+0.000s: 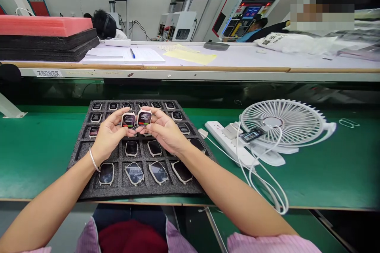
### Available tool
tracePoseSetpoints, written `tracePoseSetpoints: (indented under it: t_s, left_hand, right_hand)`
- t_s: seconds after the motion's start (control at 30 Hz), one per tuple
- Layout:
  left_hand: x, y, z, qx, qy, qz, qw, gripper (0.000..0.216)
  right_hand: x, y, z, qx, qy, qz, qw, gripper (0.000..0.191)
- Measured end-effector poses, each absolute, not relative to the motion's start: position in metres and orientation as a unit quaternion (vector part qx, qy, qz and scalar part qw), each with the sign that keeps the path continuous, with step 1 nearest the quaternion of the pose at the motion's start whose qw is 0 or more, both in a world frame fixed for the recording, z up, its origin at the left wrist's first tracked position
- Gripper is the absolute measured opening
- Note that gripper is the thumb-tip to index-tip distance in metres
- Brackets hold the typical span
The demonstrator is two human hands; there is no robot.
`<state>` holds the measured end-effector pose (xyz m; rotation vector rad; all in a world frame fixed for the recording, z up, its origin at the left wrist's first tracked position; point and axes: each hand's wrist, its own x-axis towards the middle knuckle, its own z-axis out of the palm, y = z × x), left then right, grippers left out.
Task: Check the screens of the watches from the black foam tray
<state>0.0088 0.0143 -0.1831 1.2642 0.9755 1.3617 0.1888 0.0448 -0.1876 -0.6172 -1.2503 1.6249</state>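
My left hand (108, 134) is closed around a lit watch body (128, 120), fingers pinching its edges, and my right hand (164, 128) grips a second watch body (144, 118) the same way, the two pieces held side by side and nearly touching, screens facing me. Directly beneath both grips lies the black foam tray (83, 154), its pockets filled with more dark-screened watches (131, 148). Well off to the right of my right hand a white desk fan (282, 122) rests beside a power strip (225, 142) on the green mat (38, 150).

Lit watches (136, 119) in both hands (136, 132)
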Motion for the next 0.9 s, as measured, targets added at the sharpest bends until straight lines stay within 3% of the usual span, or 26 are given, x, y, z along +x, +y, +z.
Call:
tracePoseSetpoints:
  t_s: [0.9]
  left_hand:
    - [0.0088,0.0143,-0.1853,0.522,0.405,0.567,0.491,0.059]
  right_hand:
    - [0.1887,0.0447,-0.1891,-0.255,-0.521,0.662,0.474,0.047]
